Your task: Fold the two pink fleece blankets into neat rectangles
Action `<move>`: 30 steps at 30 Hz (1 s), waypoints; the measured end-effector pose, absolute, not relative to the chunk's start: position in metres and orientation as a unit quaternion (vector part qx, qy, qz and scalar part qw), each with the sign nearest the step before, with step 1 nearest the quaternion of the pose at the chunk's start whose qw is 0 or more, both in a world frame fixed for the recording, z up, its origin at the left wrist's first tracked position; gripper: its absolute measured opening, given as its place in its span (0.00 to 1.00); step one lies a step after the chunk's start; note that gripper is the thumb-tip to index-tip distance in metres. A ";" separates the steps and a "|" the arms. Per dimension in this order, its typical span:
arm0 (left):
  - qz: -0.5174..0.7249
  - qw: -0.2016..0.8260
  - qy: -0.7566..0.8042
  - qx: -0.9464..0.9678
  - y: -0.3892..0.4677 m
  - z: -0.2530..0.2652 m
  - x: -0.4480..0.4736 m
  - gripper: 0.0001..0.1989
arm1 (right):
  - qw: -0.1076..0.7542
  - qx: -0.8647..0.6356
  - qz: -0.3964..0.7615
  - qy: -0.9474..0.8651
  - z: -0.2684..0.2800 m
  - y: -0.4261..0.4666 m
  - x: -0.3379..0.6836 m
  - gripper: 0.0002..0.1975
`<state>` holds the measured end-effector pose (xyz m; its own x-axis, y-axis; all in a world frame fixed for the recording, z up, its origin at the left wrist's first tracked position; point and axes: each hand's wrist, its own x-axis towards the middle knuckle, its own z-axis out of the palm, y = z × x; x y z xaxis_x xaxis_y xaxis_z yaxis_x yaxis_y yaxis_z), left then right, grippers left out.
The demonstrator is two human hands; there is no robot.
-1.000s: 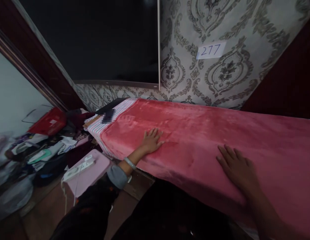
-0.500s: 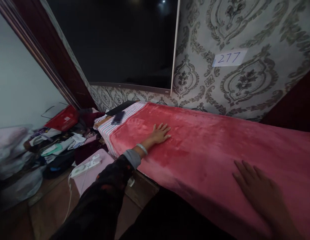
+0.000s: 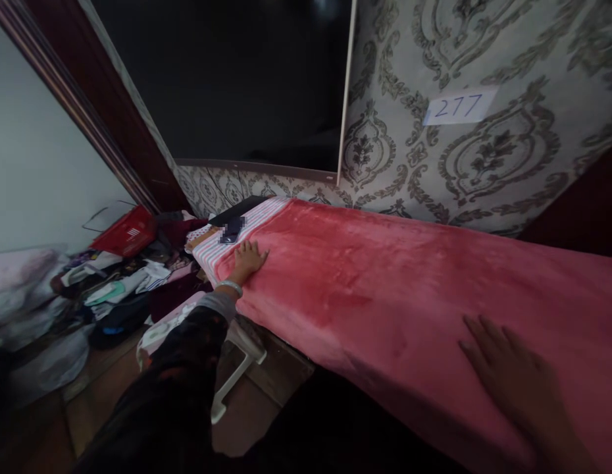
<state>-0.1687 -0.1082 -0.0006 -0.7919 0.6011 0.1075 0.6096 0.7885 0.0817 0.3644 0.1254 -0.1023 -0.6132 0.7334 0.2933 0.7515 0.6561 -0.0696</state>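
evidently you are at a smoothing step, judging by your spread palms: the work looks like pressing the red blanket (image 3: 385,263) flat. the blanket lies lengthwise before you, its far edge along the patterned wall (image 3: 409,59). your left hand (image 3: 247,260) is open, fingers fanned, palm down on the blanket near its left end, just beside the striped cloth (image 3: 207,255) that shows past that end. your right hand (image 3: 508,368) is open too, laid flat on the blanket's nearer right part, gripping nothing. most of the top looks even, with a darker, brushed patch in the pile between your hands.

the next move, as i judge it, calls for flat palms and light, even pressure, so the blanket does not slide or bunch; take care around the dark object (image 3: 231,231) on the striped cloth, just beyond your left fingertips. it is pixelated, so i cannot tell what it is.

for writing, a paper label (image 3: 459,106) on the wall above the blanket reads "277", handwritten. left of the blanket, a red bag (image 3: 126,230) bears white slanted bars, but no lettering i can read. marks on the lower frame of the black screen (image 3: 237,79), above the blanket's left part, are too small to read.
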 end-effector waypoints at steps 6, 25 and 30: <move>-0.073 0.001 -0.955 -0.289 -0.093 0.013 -0.126 0.36 | 0.135 -0.460 -0.027 -0.877 -0.079 0.113 0.352 0.32; -0.053 -0.011 -0.752 -0.657 -0.011 -0.023 0.011 0.30 | 0.065 -0.489 0.066 -0.867 -0.026 0.091 0.282 0.31; -0.039 -0.019 -0.732 -0.680 -0.011 -0.022 0.008 0.29 | 0.051 -0.376 0.094 -0.920 -0.009 0.067 0.207 0.30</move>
<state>0.0085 -0.0108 -0.0224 -0.0748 0.9969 0.0264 0.9939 0.0724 0.0830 0.2068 0.0668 -0.0091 -0.7120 0.7018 0.0231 0.6827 0.6996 -0.2108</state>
